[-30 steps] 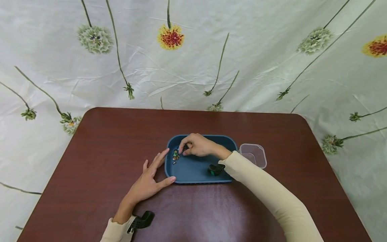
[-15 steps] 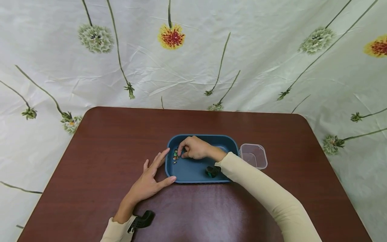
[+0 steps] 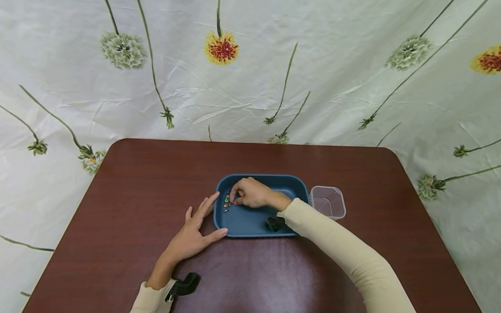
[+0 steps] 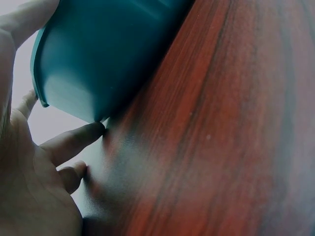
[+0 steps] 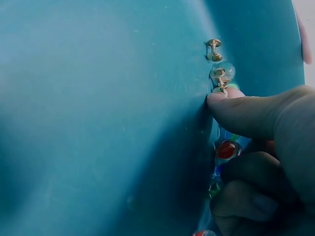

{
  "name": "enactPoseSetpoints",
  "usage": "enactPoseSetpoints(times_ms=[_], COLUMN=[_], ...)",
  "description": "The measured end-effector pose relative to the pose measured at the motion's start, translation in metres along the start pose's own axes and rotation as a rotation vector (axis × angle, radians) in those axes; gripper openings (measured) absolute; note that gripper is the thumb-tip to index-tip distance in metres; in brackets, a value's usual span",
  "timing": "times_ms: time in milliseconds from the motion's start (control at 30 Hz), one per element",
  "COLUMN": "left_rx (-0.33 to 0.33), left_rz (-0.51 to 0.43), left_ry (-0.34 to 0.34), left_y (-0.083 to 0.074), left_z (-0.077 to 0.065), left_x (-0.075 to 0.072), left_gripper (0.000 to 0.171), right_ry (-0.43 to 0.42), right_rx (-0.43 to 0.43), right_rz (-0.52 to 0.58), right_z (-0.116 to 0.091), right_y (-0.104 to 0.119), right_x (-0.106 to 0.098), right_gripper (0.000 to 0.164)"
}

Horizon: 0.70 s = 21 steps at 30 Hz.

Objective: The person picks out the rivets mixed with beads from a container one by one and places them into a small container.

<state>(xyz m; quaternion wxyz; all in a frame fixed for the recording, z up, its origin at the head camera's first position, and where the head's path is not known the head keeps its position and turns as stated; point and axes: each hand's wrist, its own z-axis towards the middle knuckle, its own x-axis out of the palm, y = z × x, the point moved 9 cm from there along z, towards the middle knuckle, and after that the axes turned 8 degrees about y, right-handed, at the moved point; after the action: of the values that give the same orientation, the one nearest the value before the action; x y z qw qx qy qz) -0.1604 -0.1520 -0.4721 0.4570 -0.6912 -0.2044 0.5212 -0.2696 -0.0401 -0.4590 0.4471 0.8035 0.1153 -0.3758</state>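
A blue tray (image 3: 258, 226) holds glass marbles (image 5: 227, 150) and small gold double-headed studs along its left side. My right hand (image 3: 252, 192) reaches into it, thumb and forefinger pinching a gold stud (image 5: 220, 78) beside a clear marble (image 5: 227, 70). The thumb hides part of that stud. Another gold stud (image 5: 214, 50) lies apart on the tray floor, past the thumb tip. My left hand (image 3: 192, 234) has its fingers spread, touching the tray's left end; its thumb rests at the near left corner. In the left wrist view, fingertips lie against the outer wall of the tray (image 4: 98, 59).
A clear plastic container (image 3: 328, 202) stands against the tray's right end. Both sit on a dark red-brown wooden table (image 3: 156, 174). Behind it hangs a white cloth (image 3: 250, 87) with a flower print. A black wrist device (image 3: 187, 284) is on the left arm.
The right hand has shifted slightly toward me and lower over the row of marbles, and its forearm has moved a little left. The left hand and tray stay still.
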Motion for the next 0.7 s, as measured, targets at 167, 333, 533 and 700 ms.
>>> enactPoseSetpoints(times_ms=[167,333,533,700], left_rx=[0.002,-0.003,-0.017,-0.016], left_rz=[-0.005,-0.006,-0.006,-0.007], left_ry=[0.0,0.0,-0.003,-0.001], left_y=[0.0,-0.001,-0.001,-0.001], left_z=[0.0,-0.001,0.0,0.0], left_x=[0.0,0.0,0.0,-0.001], left_gripper=[0.09,0.091,0.094,0.093], right_ry=[-0.001,0.003,0.016,0.013], right_rx=[0.0,0.011,0.021,-0.02], right_rz=[-0.01,-0.047,-0.134,-0.145], right_z=[-0.001,-0.001,-0.002,-0.002], right_y=[0.001,0.001,0.006,0.011], right_x=[0.0,0.001,0.002,0.001], right_gripper=[0.007,0.007,0.007,0.006])
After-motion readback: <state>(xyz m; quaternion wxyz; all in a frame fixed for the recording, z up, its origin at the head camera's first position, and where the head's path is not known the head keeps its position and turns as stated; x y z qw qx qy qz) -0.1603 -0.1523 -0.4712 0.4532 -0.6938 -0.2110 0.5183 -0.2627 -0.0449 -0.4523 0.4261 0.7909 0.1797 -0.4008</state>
